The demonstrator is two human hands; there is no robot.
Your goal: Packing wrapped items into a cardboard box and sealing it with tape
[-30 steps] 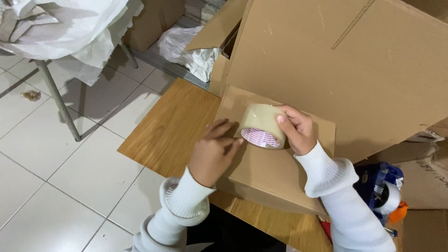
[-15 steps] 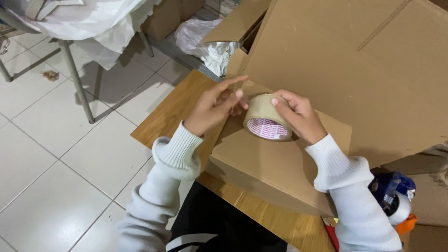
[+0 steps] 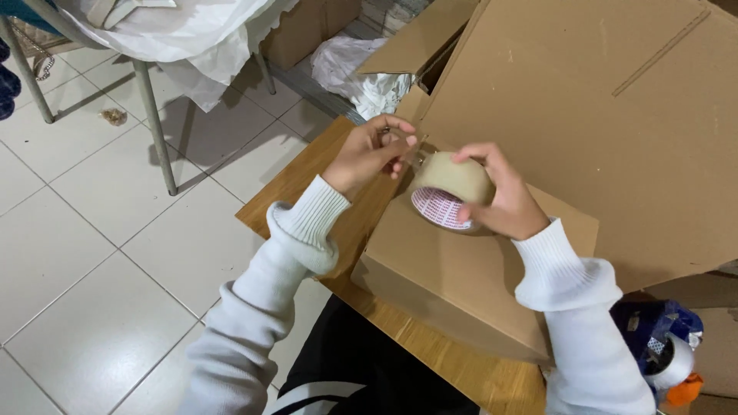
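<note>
— While the right hand (image 3: 503, 201) grips the tape roll (image 3: 450, 192) over the closed carton (image 3: 477, 269), where is the left?
— At ten o'clock, left hand (image 3: 369, 154) pinching the tape end; it has drawn farther from the roll than before.

The right hand (image 3: 503, 201) grips a roll of packing tape (image 3: 450, 192) above a cardboard box (image 3: 469, 284) on the wooden table's (image 3: 307, 180) corner; the left hand (image 3: 367, 154) pinches its loose end.
</note>
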